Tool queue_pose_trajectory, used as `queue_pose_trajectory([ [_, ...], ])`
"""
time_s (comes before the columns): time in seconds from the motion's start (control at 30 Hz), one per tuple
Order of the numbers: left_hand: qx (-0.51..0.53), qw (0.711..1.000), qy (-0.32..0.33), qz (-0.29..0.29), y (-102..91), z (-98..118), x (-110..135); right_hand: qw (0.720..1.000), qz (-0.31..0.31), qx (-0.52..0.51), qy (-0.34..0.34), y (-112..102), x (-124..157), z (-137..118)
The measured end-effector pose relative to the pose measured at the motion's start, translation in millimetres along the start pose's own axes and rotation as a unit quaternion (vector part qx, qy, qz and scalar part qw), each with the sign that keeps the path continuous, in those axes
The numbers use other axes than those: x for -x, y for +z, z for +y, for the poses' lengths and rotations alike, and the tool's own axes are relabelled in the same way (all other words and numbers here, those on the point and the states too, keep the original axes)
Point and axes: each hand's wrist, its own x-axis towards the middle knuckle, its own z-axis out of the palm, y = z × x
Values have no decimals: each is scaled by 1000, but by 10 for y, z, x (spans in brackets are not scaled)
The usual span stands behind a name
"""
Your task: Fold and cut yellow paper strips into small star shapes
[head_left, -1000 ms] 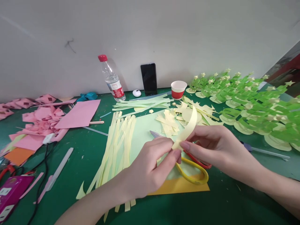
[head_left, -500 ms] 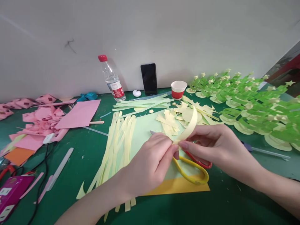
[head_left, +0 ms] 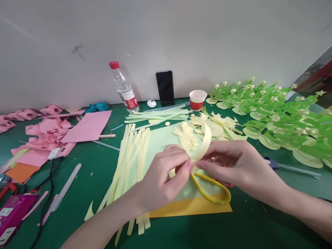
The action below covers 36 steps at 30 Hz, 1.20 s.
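Note:
My left hand (head_left: 162, 180) and my right hand (head_left: 233, 166) meet over the middle of the table, both pinching one pale yellow paper strip (head_left: 203, 145). The strip curls upward from my fingertips. Beneath my hands lie scissors with a yellow and red handle (head_left: 215, 193) on a light green sheet (head_left: 160, 141) and an orange sheet (head_left: 189, 206). A fan of cut yellow strips (head_left: 129, 162) spreads to the left of my left hand.
Green paper trees with yellow stars (head_left: 280, 110) fill the right side. A water bottle (head_left: 123, 88), a phone (head_left: 165, 88) and a paper cup (head_left: 197, 99) stand by the wall. Pink paper pieces (head_left: 52, 133), a cable and a purple box (head_left: 11, 214) lie at left.
Both hands have shifted slightly left and closer together, and the strip curls more tightly above the fingertips. The scissors blade is now hidden under my left hand.

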Motion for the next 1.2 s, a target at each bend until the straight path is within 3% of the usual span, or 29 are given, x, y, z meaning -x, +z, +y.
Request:
queue_pose_trajectory([
  [0.13,74,995,-63,8,-18,-23,29,993,11,28,-117,-5,6,56],
  [0.27,160,982,-94,25,-6,-83,69,965,23,111,-235,-7,12,108],
  [0.47,334,928,-165,0,26,-36,45,875,75,273,-392,-42,-13,173],
  [0.6,421,877,-229,-45,16,8,14,828,68,325,-452,-88,-16,225],
  [0.67,437,857,-258,-82,1,-5,4,841,61,322,-431,-89,-18,202],
  [0.73,419,863,-266,-94,-14,-27,-6,890,62,281,-354,-76,-25,151],
  [0.8,357,901,-242,-49,-23,-38,-15,940,57,223,-253,-61,-35,97],
  [0.9,211,962,-169,41,-17,-26,-21,978,40,158,-129,-56,-50,54],
  [1.0,117,987,-94,60,6,-8,-20,993,25,114,-28,-62,-56,52],
  [1.07,101,989,-78,70,18,-3,-21,994,14,110,-1,-61,-58,56],
  [1.2,148,975,-142,88,12,-1,-29,995,5,102,-3,-51,-53,46],
])
